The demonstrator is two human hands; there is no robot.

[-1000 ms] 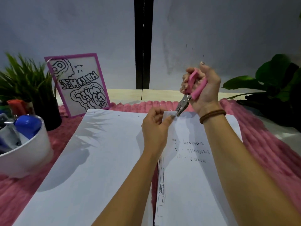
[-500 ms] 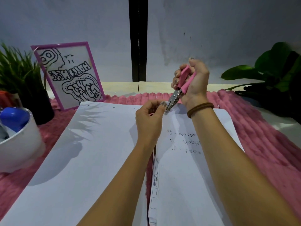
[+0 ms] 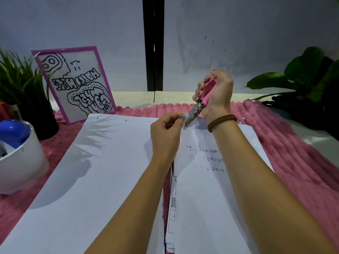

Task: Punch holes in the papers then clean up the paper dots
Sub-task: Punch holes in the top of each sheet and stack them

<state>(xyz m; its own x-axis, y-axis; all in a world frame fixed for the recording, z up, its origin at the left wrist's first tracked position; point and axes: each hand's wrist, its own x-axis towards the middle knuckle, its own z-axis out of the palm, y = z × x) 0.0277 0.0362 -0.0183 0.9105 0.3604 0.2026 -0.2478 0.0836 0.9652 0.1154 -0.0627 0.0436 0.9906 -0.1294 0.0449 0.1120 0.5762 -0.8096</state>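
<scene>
Now, your right hand [image 3: 218, 94] grips the pink-handled metal plier punch [image 3: 196, 111], and your left hand [image 3: 165, 130] pinches the far corner of the white handwritten paper stack [image 3: 211, 198] lying on the pink fluffy mat [image 3: 293, 153], right at the punch's head. Seat that corner fully between the jaws, then squeeze firmly once.

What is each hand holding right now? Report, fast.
Left hand: pinching the top corner of the paper.
Right hand: closed round the hole punch.
</scene>
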